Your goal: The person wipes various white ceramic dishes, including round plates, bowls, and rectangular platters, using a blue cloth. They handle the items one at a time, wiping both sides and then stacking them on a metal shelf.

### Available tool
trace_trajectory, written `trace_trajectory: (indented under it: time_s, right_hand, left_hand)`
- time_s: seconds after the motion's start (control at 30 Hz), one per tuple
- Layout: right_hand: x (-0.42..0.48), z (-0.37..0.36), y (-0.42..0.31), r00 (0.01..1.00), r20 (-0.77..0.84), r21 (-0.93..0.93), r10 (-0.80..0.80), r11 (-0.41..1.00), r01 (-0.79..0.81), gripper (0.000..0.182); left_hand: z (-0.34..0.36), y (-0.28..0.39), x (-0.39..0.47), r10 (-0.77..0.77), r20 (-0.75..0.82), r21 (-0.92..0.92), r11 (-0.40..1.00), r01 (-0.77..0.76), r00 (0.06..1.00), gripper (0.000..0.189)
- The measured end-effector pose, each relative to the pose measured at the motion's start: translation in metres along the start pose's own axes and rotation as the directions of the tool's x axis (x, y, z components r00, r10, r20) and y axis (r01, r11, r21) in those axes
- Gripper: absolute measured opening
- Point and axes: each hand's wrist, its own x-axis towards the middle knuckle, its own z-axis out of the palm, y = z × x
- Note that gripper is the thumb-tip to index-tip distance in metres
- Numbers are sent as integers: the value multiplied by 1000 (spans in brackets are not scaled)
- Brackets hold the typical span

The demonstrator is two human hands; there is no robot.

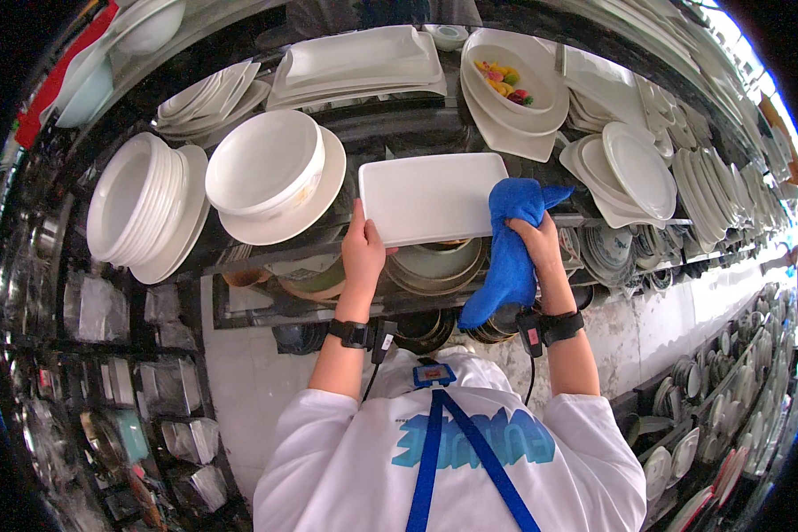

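A white rectangular plate (pixel 432 199) is held out level in front of me, above the edge of a dark glass shelf (pixel 399 133). My left hand (pixel 364 249) grips its left end, the thumb near the front corner. At the right end, my right hand (pixel 538 243) holds a blue cloth (pixel 515 253) that covers the plate's right edge and hangs down in front. Whether those fingers also grip the plate is hidden by the cloth. Left of the plate, a stack of white round bowls (pixel 266 163) rests on a wide white plate (pixel 332 176).
More white bowls (pixel 130 199) stand stacked at far left. Behind lie rectangular dishes (pixel 359 60) and an oval dish holding colourful fruit-like pieces (pixel 505 80). Oval plates (pixel 638 169) lean at right. Larger rimmed plates (pixel 432 266) sit on the shelf below. Racks of dishes (pixel 725 386) line the lower right.
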Motion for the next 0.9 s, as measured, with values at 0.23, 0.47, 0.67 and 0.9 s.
trace_trajectory:
  time_s: [0.23,0.47,0.67,0.9]
  right_hand:
    - [-6,3,-17,1000,17,7,-7,1000,7,47]
    - [-13,-4,-39,998,52,-67,34,997,-30,48]
    - [-24,4,-86,857,256,-522,-447,682,512,59]
    - [-11,47,-103,506,766,-517,-397,89,851,63]
  left_hand:
    - [-11,-20,9,-39,112,-316,946,73,993,44]
    - [-21,-18,2,-82,210,-518,836,182,974,49]
    - [-17,-8,-4,-93,236,-572,791,216,967,47]
    - [-3,-15,-2,-51,184,-612,776,155,982,49]
